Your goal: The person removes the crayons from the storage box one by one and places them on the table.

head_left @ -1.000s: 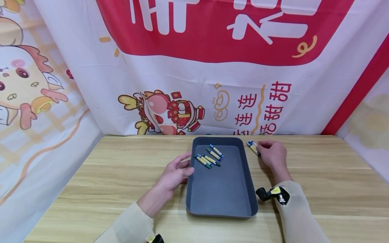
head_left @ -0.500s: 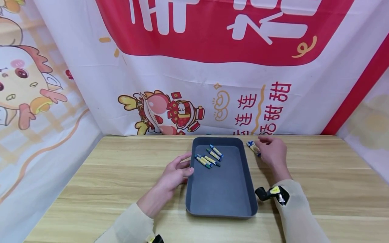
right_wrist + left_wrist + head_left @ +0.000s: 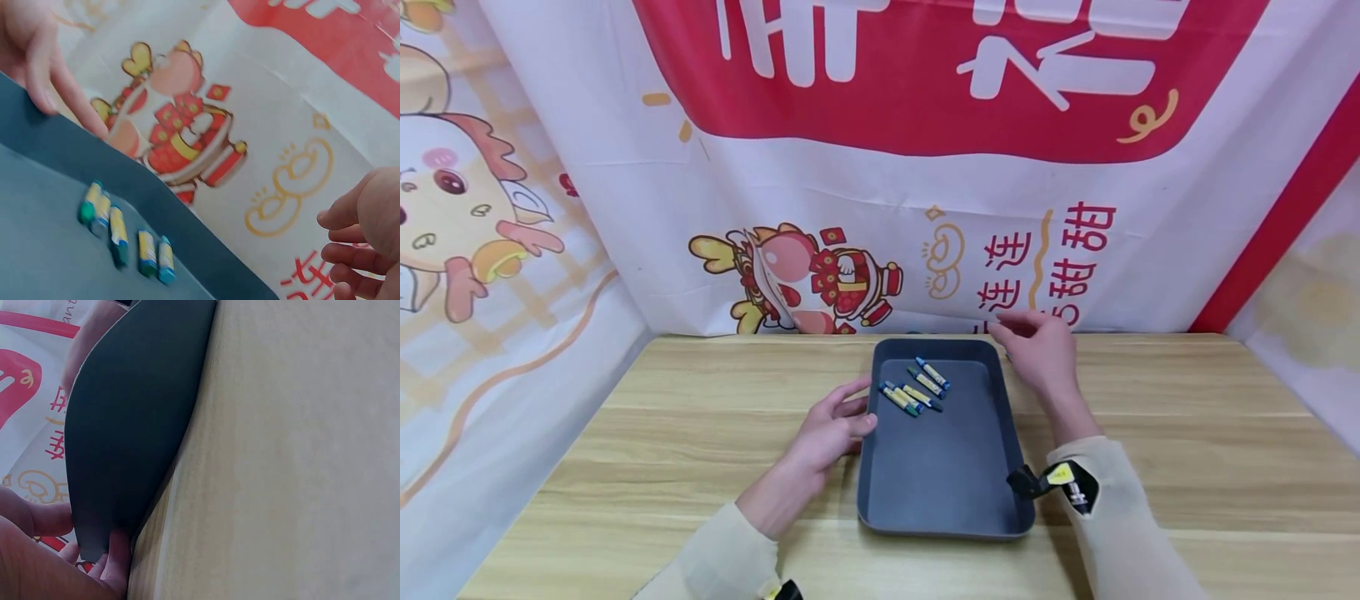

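**Holdings: one tray, five crayons, two hands**

Wooden table (image 3: 1150, 433), light grain, walled behind and at both sides by a red-and-white printed cloth backdrop (image 3: 880, 167) with cartoon figures.

Item 1: grey tray (image 3: 947, 492), one, rectangular, lying flat at the table's middle.

Item 2: crayons (image 3: 916, 388), five counted, yellow-wrapped with blue or green ends, lying loose in the tray's far half.

Item 3: my left hand (image 3: 831, 429), fingers bent round the tray's left rim, gripping it.

Item 4: my right hand (image 3: 1033, 350), raised above the tray's far right corner, fingers loosely curled; whether it holds anything, I cannot tell.
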The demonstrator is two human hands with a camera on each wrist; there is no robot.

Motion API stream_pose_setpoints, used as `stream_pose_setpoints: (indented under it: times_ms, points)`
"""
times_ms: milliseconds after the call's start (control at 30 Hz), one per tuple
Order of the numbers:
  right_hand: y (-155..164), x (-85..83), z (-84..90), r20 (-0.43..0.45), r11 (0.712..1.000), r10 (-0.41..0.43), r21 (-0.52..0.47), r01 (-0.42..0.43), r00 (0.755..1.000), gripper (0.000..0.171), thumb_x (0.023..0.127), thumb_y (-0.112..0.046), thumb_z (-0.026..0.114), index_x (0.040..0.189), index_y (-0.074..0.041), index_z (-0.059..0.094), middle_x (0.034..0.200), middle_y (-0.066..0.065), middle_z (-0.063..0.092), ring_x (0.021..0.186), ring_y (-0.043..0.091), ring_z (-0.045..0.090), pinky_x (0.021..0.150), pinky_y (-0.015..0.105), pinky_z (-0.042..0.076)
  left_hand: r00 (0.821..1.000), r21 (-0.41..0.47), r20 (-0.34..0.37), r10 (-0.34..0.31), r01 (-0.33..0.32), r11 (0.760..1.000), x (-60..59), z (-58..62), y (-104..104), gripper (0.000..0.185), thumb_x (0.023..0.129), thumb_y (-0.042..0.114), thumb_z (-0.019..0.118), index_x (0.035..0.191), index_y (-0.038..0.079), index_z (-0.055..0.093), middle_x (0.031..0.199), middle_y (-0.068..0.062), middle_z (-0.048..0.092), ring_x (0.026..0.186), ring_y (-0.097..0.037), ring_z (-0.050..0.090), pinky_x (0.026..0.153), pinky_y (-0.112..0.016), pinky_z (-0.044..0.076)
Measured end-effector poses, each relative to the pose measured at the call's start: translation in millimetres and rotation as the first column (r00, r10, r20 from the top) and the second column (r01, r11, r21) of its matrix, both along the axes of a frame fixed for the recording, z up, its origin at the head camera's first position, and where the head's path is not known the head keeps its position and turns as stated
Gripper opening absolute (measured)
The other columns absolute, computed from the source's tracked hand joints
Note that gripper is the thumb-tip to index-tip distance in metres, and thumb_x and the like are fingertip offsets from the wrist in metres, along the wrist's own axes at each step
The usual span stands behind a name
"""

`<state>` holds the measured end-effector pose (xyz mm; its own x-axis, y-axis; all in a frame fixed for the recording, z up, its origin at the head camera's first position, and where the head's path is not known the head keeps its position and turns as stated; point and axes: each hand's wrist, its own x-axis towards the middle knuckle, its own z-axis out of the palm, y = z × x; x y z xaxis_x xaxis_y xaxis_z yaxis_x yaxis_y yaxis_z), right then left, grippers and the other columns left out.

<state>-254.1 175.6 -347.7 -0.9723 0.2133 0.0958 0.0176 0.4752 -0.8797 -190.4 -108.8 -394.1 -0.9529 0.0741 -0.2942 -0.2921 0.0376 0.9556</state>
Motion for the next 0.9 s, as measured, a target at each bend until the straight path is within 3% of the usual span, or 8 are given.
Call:
stream_pose_setpoints:
  times_ms: [233,600,900]
  points:
    - [-20.1,3.6,2.7,-0.04,0.999,0.046,-0.027,-0.047,0.998,0.037,0.103,-0.031,0.071,0.135,-0.013,0.073,0.131,0.012,0.071,0.116,0.029,0.064,0.099,0.041,0.055,1.0,0.0,-0.001,-0.005,0.005,1.0,-0.1,-0.6,0.0,0.06,0.102,0.005,0.065,0.158,0.022,0.051,0.16,-0.02,0.052,0.13,-0.033,0.066,0.1,-0.045,0.057]
    - [-44.3,3.3,-5.0,-0.058,0.994,0.108,-0.029,-0.11,0.992,0.032,0.102,-0.027,0.072,0.131,-0.012,0.074,0.122,0.011,0.073,0.109,0.027,0.065,0.092,0.037,0.054,1.0,0.0,0.007,-0.005,0.005,1.0,-0.3,-1.2,-0.4,0.06,0.102,0.006,0.065,0.157,0.023,0.052,0.16,-0.019,0.053,0.129,-0.032,0.067,0.1,-0.044,0.057]
    - [-54.6,4.3,-10.8,-0.01,0.992,0.121,-0.041,-0.122,0.993,0.033,0.101,-0.027,0.073,0.132,-0.013,0.074,0.122,0.011,0.072,0.109,0.027,0.064,0.094,0.039,0.054,1.0,-0.008,0.021,0.0,0.0,1.0,-2.5,-1.9,-0.1,0.059,0.102,0.006,0.064,0.157,0.025,0.052,0.159,-0.017,0.054,0.129,-0.03,0.067,0.1,-0.042,0.056]
